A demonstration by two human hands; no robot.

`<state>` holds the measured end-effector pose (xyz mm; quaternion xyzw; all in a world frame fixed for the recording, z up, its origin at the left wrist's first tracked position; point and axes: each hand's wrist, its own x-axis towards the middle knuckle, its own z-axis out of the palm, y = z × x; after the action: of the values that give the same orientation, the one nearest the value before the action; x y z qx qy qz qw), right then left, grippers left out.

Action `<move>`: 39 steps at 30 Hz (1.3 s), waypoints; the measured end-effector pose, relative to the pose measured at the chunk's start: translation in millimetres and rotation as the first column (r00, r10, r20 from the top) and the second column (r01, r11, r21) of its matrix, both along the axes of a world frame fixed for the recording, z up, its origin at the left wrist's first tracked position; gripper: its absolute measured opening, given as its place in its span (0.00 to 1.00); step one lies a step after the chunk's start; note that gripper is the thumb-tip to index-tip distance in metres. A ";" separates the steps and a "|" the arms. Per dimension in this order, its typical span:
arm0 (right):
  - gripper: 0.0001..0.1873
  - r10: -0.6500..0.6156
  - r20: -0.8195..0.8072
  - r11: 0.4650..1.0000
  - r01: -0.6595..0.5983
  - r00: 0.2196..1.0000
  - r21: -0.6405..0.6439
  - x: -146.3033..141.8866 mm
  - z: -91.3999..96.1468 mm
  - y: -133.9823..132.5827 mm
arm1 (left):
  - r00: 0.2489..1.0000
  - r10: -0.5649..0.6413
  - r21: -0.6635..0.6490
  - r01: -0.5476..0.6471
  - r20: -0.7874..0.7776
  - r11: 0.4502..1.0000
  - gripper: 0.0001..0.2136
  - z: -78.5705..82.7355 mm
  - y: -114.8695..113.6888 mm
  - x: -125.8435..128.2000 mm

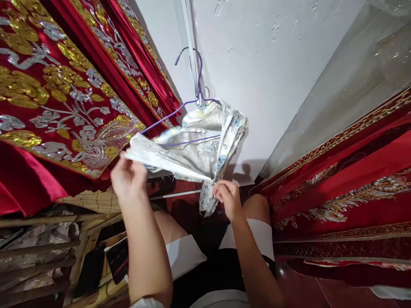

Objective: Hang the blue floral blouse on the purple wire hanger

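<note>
Floral-print garment (207, 156) is seen partly draped over a purple hanger (201, 70), before a white wall (272, 81). Pale edge pinched and held taut by left hand (130, 176); bunched lower cloth gripped by curled right hand (227, 196). Step judged: fabric being spread. Next, gathered folds should probably be loosened, hanger undisturbed.

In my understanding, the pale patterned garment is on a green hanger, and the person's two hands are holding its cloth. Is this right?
Not quite: the hanger is purple, not green, as the head view shows. The left hand and right hand do hold the garment.
</note>
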<state>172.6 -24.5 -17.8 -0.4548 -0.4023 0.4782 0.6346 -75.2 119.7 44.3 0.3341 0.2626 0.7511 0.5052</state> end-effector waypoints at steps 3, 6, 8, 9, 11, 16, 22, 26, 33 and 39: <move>0.14 -0.012 -0.015 0.999 0.011 1.000 -0.050 -4.5 3.7 -10.2 | 0.945 0.016 -0.356 0.107 0.326 0.928 0.23 -51.4 -25.8 23.9; 0.13 -0.015 0.046 0.997 0.018 0.999 -0.074 6.6 9.7 -14.3 | 0.915 0.096 -0.511 0.130 0.392 0.850 0.21 -91.1 -55.9 54.0; 0.13 -0.005 0.091 0.997 0.013 0.996 -0.081 17.4 9.4 -17.1 | 0.905 0.092 -0.501 0.144 0.416 0.853 0.17 -105.6 -69.6 65.9; 0.13 0.027 0.119 0.995 -0.016 0.993 -0.097 22.4 7.1 -18.5 | 0.902 0.070 -0.465 0.153 0.427 0.872 0.14 -108.3 -74.1 69.0; 0.13 0.160 0.199 0.975 -0.124 0.967 -0.185 30.2 -1.6 -19.8 | 0.912 -0.022 -0.348 0.178 0.410 0.920 0.09 -104.8 -80.9 72.4; 0.12 0.227 0.356 0.945 -0.117 0.907 -0.306 32.5 -29.8 -10.7 | 0.970 -0.240 -0.103 0.241 0.027 0.965 0.12 -71.5 -106.9 93.9; 0.39 0.309 -0.140 0.939 -0.325 0.941 -0.115 14.0 -24.4 -5.1 | 0.719 -0.263 0.000 0.344 -0.644 0.939 0.12 -47.9 -142.4 129.1; 0.28 0.505 -0.074 0.857 -0.510 0.860 -0.079 19.9 2.7 -3.2 | 0.604 0.010 0.147 0.177 -0.797 0.973 0.14 -42.8 -135.0 115.1; 0.06 0.209 0.309 0.925 -0.291 0.928 0.246 64.5 79.6 60.7 | 0.362 -0.431 -0.182 0.554 -0.826 0.813 0.17 -67.5 -121.2 83.3; 0.21 0.074 0.494 0.928 -0.241 0.867 0.284 59.6 91.2 130.2 | 0.106 -0.291 -0.205 0.492 -0.951 0.846 0.12 -53.2 -110.0 51.9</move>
<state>232.2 105.7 73.4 -0.4076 -0.6572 0.3272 0.5430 -23.3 9.7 -9.0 0.8189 0.3543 0.2375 0.3839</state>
